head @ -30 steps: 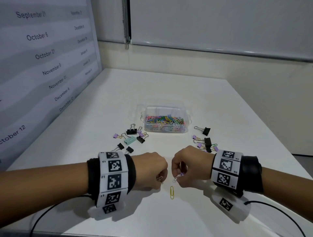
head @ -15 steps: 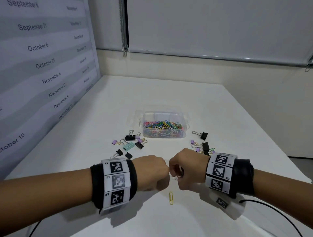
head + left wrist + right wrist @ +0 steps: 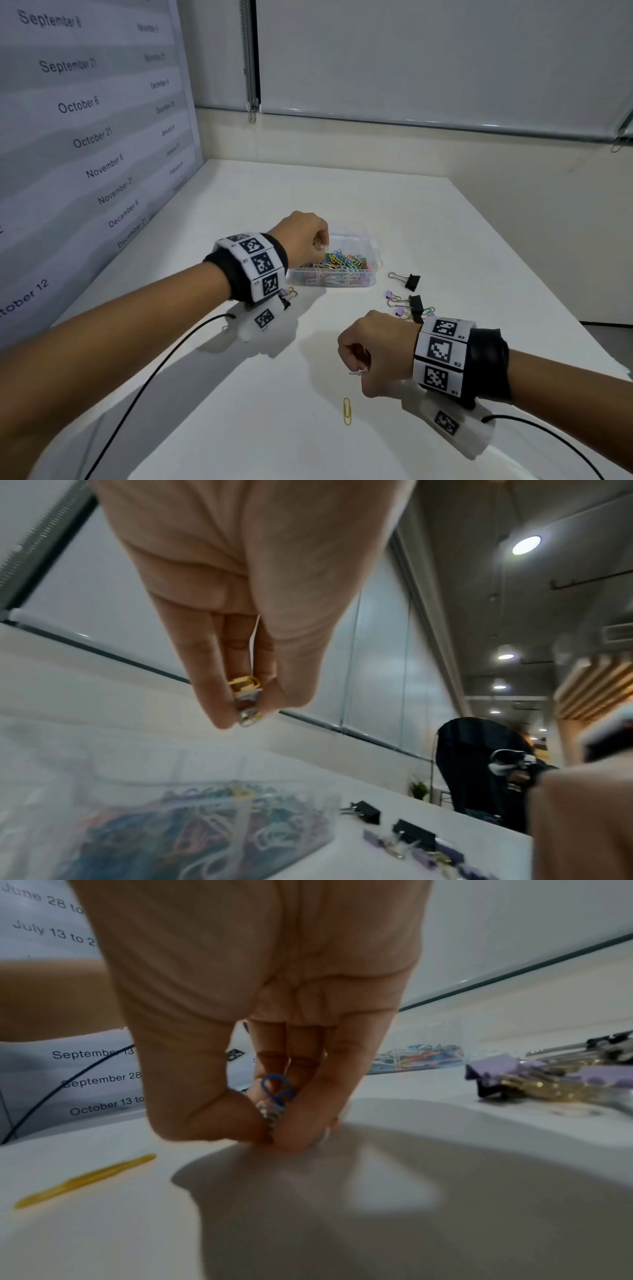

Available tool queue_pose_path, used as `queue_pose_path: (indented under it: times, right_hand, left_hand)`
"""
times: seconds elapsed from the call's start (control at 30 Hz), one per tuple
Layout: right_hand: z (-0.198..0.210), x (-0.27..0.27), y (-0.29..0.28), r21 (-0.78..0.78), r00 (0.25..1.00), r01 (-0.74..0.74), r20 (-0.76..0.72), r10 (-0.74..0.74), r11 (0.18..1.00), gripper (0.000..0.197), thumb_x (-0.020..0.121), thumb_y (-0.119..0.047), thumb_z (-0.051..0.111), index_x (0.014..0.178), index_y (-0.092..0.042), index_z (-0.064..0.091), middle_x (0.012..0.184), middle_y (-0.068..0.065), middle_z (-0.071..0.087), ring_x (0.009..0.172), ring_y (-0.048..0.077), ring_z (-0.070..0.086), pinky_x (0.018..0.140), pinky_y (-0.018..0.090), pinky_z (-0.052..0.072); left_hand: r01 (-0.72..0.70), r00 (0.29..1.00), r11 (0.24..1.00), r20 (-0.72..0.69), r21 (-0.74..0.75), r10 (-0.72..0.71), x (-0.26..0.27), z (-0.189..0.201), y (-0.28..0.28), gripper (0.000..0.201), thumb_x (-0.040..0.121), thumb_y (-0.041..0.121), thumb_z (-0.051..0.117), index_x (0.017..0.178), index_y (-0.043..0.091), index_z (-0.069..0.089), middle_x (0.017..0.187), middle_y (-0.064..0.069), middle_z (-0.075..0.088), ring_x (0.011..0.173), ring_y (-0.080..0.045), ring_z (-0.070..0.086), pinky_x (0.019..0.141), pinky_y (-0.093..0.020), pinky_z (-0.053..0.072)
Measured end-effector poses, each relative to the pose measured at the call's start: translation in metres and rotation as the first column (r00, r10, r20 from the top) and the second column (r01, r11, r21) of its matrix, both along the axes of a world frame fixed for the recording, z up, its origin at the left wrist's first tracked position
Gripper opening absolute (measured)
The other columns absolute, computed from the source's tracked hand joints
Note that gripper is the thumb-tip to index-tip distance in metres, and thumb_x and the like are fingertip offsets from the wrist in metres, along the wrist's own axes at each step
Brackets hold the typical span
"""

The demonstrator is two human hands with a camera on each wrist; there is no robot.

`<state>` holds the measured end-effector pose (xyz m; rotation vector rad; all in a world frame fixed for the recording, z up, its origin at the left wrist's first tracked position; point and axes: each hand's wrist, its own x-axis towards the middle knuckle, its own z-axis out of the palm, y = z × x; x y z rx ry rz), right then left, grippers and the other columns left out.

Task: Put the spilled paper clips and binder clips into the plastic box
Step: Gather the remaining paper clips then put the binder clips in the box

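A clear plastic box (image 3: 371, 245) full of coloured paper clips stands mid-table. My left hand (image 3: 303, 236) hovers over its left edge, pinching a few paper clips (image 3: 246, 696), one of them yellow. My right hand (image 3: 368, 356) stays low near the table's front and pinches a small bunch of paper clips (image 3: 276, 1096), one blue. A yellow paper clip (image 3: 347, 410) lies on the table just in front of the right hand. Black and purple binder clips (image 3: 407, 301) lie right of the box; others (image 3: 287, 296) are mostly hidden under my left wrist.
The white table (image 3: 462, 246) ends in a wall with a blind at the back and a dated panel (image 3: 78, 137) on the left. Black cables (image 3: 154, 377) trail from both wrists toward the near edge.
My left hand has left the right hand and travelled forward and up to the box with its clips. The right hand has stayed near the front, still pinching clips.
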<state>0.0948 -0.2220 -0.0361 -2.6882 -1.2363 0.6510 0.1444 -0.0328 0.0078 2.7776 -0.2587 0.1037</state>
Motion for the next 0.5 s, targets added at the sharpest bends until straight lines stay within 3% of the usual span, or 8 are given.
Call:
queue_pose_path:
  times: [0.17,0.27,0.37,0.43,0.5]
  right_hand:
    - [0.000,0.004,-0.002,-0.008,1.000,0.016,-0.003,-0.016,1.000,0.015,0.055,-0.008,0.064,0.066,-0.017,0.059,0.057,-0.008,0.055,0.055,0.010,0.052,0.056,0.025,0.048]
    - [0.012,0.018,-0.001,-0.017,0.999,0.043,0.033,-0.043,0.999,0.020,0.057,-0.012,0.071,0.060,-0.022,0.053,0.057,-0.011,0.053,0.052,0.002,0.048,0.052,0.019,0.042]
    - [0.029,0.048,0.000,0.108,0.988,0.141,0.049,-0.147,0.984,0.021,0.063,-0.008,0.070,0.063,-0.022,0.054,0.059,-0.011,0.056,0.045,-0.001,0.052,0.053,0.020,0.047]
    - [0.040,0.069,0.002,0.236,0.969,0.229,0.040,-0.245,0.944,0.018,0.066,-0.004,0.069,0.067,-0.018,0.058,0.062,-0.006,0.061,0.039,-0.001,0.056,0.053,0.023,0.052]
    - [0.046,0.089,0.005,0.360,0.942,0.286,0.065,-0.329,0.888,0.016,0.069,-0.004,0.066,0.067,-0.018,0.059,0.065,-0.004,0.064,0.046,0.003,0.062,0.051,0.017,0.050]
  left_hand:
    - [-0.044,0.991,0.999,-0.123,0.002,0.044,0.019,-0.021,0.005,0.024,0.090,0.010,0.055,0.110,0.008,0.067,0.116,-0.010,0.067,0.105,-0.023,0.061,0.083,-0.023,0.042]
    - [-0.055,0.982,0.998,-0.184,-0.035,0.047,0.018,-0.029,0.007,0.033,0.092,0.007,0.048,0.122,0.011,0.062,0.126,-0.009,0.063,0.115,-0.022,0.058,0.095,-0.026,0.042]
    - [0.002,0.985,0.999,-0.172,-0.032,-0.007,0.011,-0.029,0.009,0.040,0.094,0.011,0.045,0.132,0.020,0.051,0.138,-0.005,0.053,0.124,-0.022,0.050,0.103,-0.029,0.038]
    - [0.057,0.992,0.998,-0.113,-0.018,-0.059,0.002,-0.027,0.008,0.038,0.092,0.010,0.046,0.127,0.021,0.057,0.133,-0.005,0.055,0.121,-0.022,0.051,0.100,-0.028,0.038]
    - [0.124,0.989,0.992,-0.074,-0.002,-0.124,-0.011,-0.022,0.003,0.030,0.087,0.010,0.052,0.111,0.018,0.067,0.112,-0.006,0.060,0.105,-0.021,0.056,0.090,-0.027,0.042]
